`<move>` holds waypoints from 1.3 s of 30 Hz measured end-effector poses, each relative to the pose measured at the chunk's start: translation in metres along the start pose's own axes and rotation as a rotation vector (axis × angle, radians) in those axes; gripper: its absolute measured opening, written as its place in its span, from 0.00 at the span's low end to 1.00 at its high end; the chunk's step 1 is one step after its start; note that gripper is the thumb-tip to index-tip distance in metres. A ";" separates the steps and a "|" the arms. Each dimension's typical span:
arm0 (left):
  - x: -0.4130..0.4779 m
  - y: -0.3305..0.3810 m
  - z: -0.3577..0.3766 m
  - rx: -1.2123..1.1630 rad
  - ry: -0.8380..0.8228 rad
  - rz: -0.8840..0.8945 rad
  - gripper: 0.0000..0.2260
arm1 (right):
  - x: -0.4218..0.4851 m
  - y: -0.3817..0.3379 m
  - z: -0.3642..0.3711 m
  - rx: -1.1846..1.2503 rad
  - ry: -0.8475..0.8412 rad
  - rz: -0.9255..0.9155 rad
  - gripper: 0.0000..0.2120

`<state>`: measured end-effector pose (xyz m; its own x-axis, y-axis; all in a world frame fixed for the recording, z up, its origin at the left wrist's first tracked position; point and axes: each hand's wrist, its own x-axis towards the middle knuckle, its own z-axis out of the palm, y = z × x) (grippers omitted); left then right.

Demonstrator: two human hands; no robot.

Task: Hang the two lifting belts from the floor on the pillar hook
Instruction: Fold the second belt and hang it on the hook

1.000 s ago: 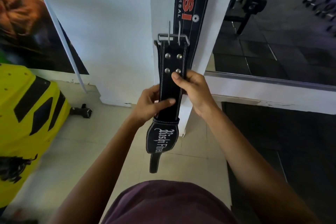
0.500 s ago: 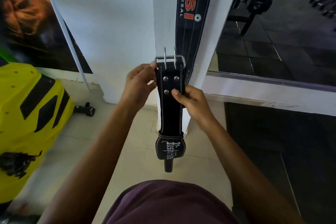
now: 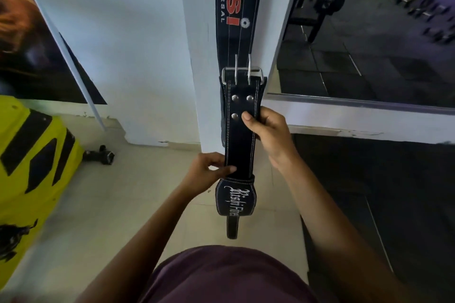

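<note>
A black leather lifting belt (image 3: 242, 140) with white stitching and a steel buckle (image 3: 242, 74) hangs upright in front of the white pillar (image 3: 197, 56). My right hand (image 3: 269, 130) grips its right edge near the rivets. My left hand (image 3: 209, 172) pinches the belt lower down, just above the lettered wide part (image 3: 236, 200). Behind it a second black belt (image 3: 237, 0) with red and white lettering hangs down the pillar from above the frame. The hook itself is out of view.
A yellow and black machine cover (image 3: 32, 155) stands at the left. A small dark object (image 3: 101, 155) lies on the tiled floor by the wall. A mirror (image 3: 369, 32) at the right reflects dark gym flooring and dumbbell racks. A poster (image 3: 32, 44) covers the left wall.
My left hand has slid from beside the buckle down to the belt's lower part. My right hand has kept its grip near the rivets. The belt stays upright before the pillar.
</note>
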<state>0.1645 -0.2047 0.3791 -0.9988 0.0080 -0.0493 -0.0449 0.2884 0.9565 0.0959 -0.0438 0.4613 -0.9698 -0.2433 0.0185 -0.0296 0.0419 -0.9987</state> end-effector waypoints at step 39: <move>0.213 0.493 -0.224 -0.078 0.470 0.920 0.24 | 0.212 -0.439 0.005 -0.102 0.190 -0.828 0.14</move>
<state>-0.0748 -0.2754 0.9046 -0.5544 -0.1852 0.8114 0.7556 0.2967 0.5840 -0.0955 -0.1186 0.9030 -0.6494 -0.0681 0.7574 -0.7597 0.0118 -0.6502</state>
